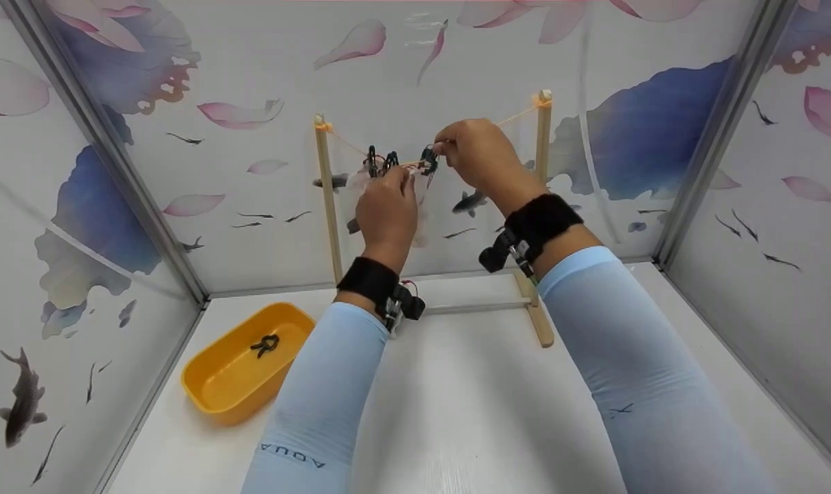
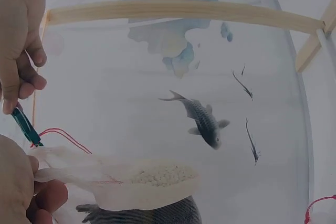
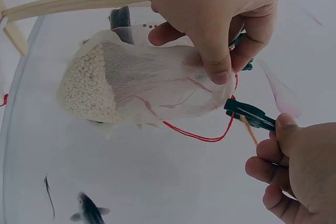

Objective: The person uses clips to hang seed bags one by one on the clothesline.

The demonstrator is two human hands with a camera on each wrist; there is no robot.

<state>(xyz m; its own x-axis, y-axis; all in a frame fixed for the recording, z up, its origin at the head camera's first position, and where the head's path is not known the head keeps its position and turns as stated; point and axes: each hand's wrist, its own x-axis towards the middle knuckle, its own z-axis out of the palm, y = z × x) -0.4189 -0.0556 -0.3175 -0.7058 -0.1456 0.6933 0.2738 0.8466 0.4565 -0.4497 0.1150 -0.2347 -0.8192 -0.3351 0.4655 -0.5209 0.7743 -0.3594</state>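
In the head view my right hand (image 1: 480,154) pinches the handles of a dark green clothes peg (image 1: 429,159) at an orange cord. The right wrist view shows the peg (image 3: 249,115) at the cord (image 3: 249,130), next to a red drawstring loop (image 3: 197,137). My left hand (image 1: 388,213) grips the top edge of a sheer white drawstring bag (image 3: 163,77), just beside the peg. Small white pellets (image 3: 89,87) fill the bag's bottom. Two more dark pegs, one of them a green peg (image 1: 372,161), stand on the cord left of my left hand.
A wooden post (image 1: 329,199) on the left and another post (image 1: 543,130) on the right hold the cord. A white rod (image 1: 477,306) joins the stand low down. On the white table, a yellow basin (image 1: 209,384) holds dark pegs (image 1: 265,345). Printed panels surround the table.
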